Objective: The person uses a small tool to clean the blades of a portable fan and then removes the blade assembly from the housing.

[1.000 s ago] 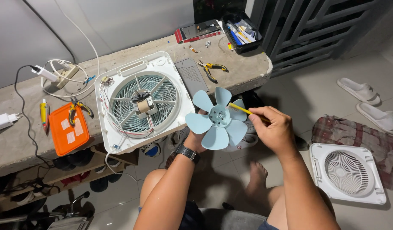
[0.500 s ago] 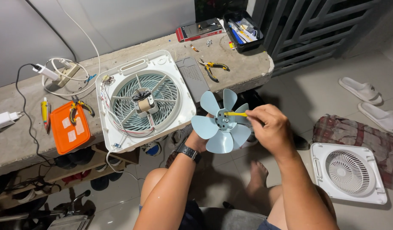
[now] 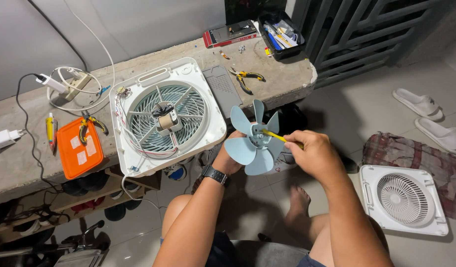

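Note:
My left hand [image 3: 231,154] holds a pale blue fan blade [image 3: 254,137] from behind, out in front of the bench; most of the hand is hidden by the blade. My right hand [image 3: 314,153] grips a thin yellow tool [image 3: 273,135] whose tip touches the blade's hub. A black watch [image 3: 215,175] is on my left wrist. To the left, on the concrete bench [image 3: 20,163], lies the white square fan housing [image 3: 166,116] with its motor and grille exposed.
On the bench: an orange box [image 3: 77,151] with pliers on it, yellow-handled pliers [image 3: 245,78], a grey panel [image 3: 222,90], a black tray of tools [image 3: 282,34], cables and a charger. A white fan cover [image 3: 403,199] leans on the floor at the right, near white slippers [image 3: 431,116].
The fan blade and both hands have drifted slightly right and down in view. The yellow tool stays at the hub.

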